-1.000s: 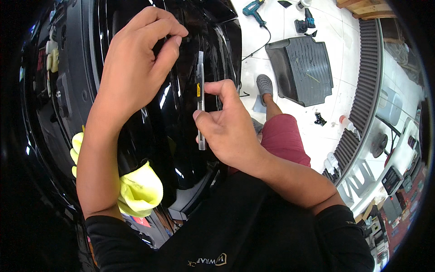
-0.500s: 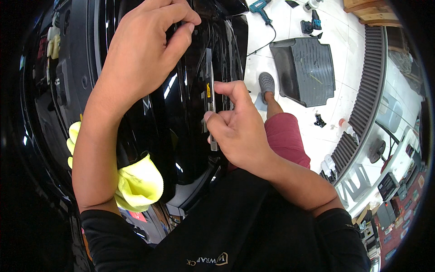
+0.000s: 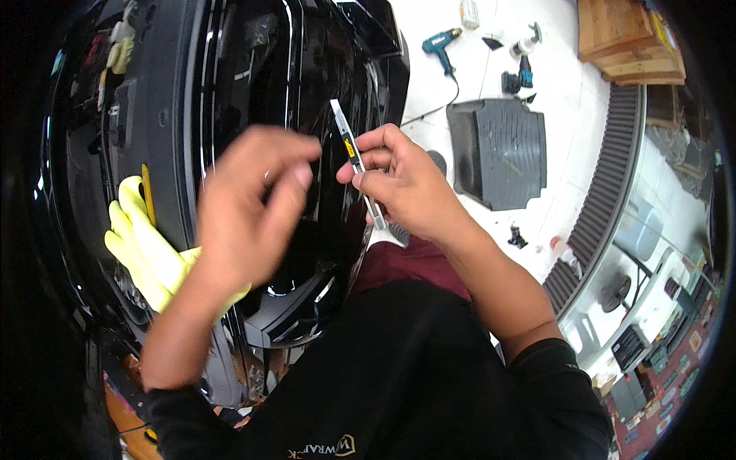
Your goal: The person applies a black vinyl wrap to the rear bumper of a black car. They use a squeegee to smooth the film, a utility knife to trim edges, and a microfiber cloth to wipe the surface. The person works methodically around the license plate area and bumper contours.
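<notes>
My right hand (image 3: pixel 399 184) grips a silver utility knife (image 3: pixel 355 157) with a yellow mark on its slider, held slanting over the glossy black car panel (image 3: pixel 264 61), blade end upward in the picture. My left hand (image 3: pixel 257 199) is blurred, with loosely bent fingers and thumb apart and nothing visible between them, over the same panel to the left of the knife. Beyond my left hand, a pale yellow-green cloth (image 3: pixel 138 257) lies draped on the car's dark trim, beside a narrow yellow item (image 3: pixel 149 195).
On the white tiled floor are a teal heat gun (image 3: pixel 442 47) with a cord, a cordless tool (image 3: pixel 521 73), a spray bottle (image 3: pixel 525 42) and a black floor mat (image 3: pixel 498 153). A wooden cabinet (image 3: pixel 625 34) stands upper right, with a ribbed grate (image 3: pixel 602 184) along the right.
My left hand has come down and rightward from higher on the panel, away from where its fingertips were. The knife has tilted, its upper end leaning left, still in my right hand.
</notes>
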The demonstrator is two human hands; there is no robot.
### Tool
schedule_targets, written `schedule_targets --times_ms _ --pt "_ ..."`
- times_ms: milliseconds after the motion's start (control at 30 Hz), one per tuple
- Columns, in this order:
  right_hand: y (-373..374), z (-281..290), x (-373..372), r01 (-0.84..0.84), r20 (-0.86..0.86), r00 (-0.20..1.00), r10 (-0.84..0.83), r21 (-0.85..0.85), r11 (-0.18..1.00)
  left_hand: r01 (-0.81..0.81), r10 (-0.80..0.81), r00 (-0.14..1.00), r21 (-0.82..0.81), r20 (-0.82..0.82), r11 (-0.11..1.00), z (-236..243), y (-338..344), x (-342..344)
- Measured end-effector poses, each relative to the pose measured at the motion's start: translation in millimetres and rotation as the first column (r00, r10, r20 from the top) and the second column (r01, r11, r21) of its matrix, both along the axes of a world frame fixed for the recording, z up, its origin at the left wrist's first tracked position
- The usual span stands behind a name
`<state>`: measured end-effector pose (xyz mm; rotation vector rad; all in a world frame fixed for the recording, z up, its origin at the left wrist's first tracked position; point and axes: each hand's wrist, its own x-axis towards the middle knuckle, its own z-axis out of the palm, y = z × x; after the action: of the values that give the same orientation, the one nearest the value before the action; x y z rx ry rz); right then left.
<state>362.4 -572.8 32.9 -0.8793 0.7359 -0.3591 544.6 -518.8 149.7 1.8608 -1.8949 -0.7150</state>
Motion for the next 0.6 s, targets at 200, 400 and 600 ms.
schedule_targets --times_ms 200,400,600 --pt "-51 9 -19 -0.21 0.047 0.978 0.206 0.11 0.972 -0.232 0.227 0.972 0.108 0.057 0.967 -65 69 -67" --pt "-77 10 -20 -0.439 0.011 0.896 0.445 0.184 0.88 -0.527 0.539 0.816 -0.115 0.207 0.842 -126 44 -107" --pt "-99 4 -25 -0.523 0.006 0.847 0.531 0.185 0.832 -0.715 0.744 0.62 -0.212 0.251 0.667 -141 17 -132"
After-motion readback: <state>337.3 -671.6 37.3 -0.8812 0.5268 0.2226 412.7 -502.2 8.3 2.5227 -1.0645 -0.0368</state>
